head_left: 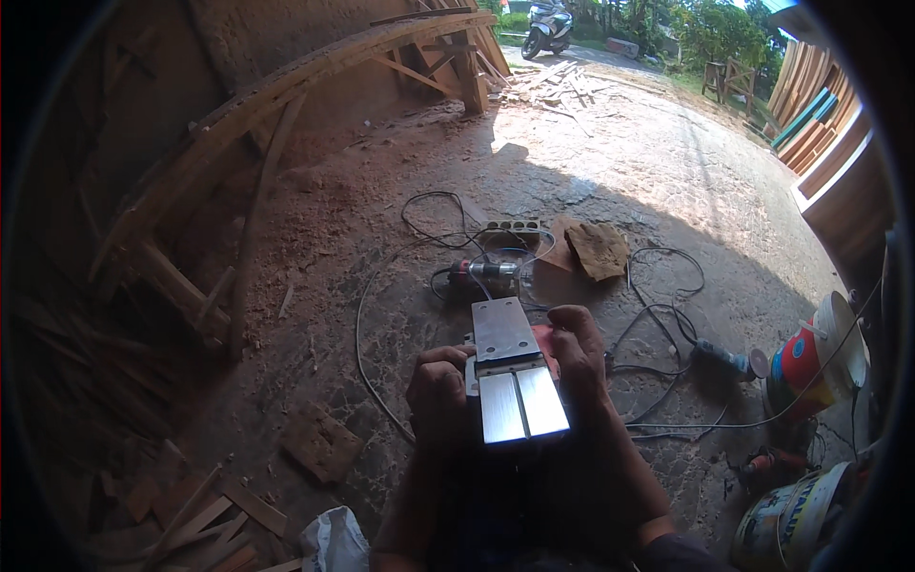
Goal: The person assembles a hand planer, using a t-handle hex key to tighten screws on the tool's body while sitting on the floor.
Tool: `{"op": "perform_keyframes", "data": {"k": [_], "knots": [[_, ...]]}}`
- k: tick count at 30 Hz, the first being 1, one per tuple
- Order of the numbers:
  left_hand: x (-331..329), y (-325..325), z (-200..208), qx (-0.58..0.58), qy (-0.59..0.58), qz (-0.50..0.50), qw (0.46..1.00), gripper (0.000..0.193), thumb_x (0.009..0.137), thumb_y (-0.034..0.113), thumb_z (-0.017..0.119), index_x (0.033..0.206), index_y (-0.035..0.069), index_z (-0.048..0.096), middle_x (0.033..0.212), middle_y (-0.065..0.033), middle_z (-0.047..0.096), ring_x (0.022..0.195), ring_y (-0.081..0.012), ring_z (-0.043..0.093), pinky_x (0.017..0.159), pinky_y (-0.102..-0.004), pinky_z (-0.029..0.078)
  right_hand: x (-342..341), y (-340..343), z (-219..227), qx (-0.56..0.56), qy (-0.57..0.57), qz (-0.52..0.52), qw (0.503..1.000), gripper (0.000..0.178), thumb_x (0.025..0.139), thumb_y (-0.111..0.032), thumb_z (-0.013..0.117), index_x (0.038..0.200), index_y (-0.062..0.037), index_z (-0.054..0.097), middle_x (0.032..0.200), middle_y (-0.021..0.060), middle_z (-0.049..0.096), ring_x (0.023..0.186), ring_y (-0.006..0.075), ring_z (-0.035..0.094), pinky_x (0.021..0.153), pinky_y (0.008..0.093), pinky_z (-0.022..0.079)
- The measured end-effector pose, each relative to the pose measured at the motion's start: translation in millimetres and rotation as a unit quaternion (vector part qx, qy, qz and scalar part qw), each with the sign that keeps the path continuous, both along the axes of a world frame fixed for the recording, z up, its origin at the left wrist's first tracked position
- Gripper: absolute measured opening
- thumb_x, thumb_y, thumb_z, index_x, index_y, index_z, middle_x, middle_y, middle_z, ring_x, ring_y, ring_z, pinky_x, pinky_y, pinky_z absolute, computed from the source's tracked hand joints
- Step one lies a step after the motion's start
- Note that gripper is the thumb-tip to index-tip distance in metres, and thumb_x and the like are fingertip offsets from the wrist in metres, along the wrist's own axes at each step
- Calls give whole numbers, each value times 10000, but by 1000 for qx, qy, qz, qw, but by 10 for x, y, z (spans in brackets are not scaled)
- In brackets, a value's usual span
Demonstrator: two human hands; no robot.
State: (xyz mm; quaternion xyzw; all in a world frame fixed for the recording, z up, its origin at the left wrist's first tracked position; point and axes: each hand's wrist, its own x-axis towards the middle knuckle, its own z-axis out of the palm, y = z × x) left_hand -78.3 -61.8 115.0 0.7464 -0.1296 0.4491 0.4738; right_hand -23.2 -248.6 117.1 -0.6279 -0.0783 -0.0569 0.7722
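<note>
In front of me an electric hand planer (pixel 522 405) is turned with its flat metal sole facing up. Its sole shows two plates: a dull one with screw holes on the far side and a shiny, grooved one nearer to me. My left hand (pixel 440 386) grips the planer's left side, fingers curled. On the opposite side my right hand (pixel 578 357) is closed around the body, where a bit of red casing shows. Most of the body under the sole is hidden. Just beyond it on the floor lies a corded power tool (pixel 484 272).
A multi-socket power strip (pixel 513 226) and a rough wood piece (pixel 599 250) lie farther off. Cables loop toward an angle grinder (pixel 726 360) at right, beside a bucket (pixel 803 367) and a second bucket (pixel 786 520). A wooden bench (pixel 286 86) and wood scraps (pixel 205 520) stand left.
</note>
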Motion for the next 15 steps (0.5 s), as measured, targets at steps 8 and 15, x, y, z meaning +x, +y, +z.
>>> {"op": "perform_keyframes", "data": {"k": [8, 15], "knots": [[-44, -35, 235, 109, -26, 56, 992, 132, 924, 16, 525, 817, 20, 447, 880, -177, 644, 798, -267, 689, 692, -367, 587, -111, 20, 91, 44, -46, -2, 998, 142, 950, -127, 562, 976, -8, 635, 883, 24, 587, 830, 72, 519, 758, 240, 422], [-82, -43, 341, 183, -62, 68, 979, 146, 837, -26, 596, 885, 24, 468, 853, -115, 581, 805, -261, 671, 647, -357, 581, -180, -17, 170, -36, -85, 10, 996, 189, 943, -151, 551, 921, 21, 628, 845, 51, 581, 781, 104, 548, 713, 265, 441]]}}
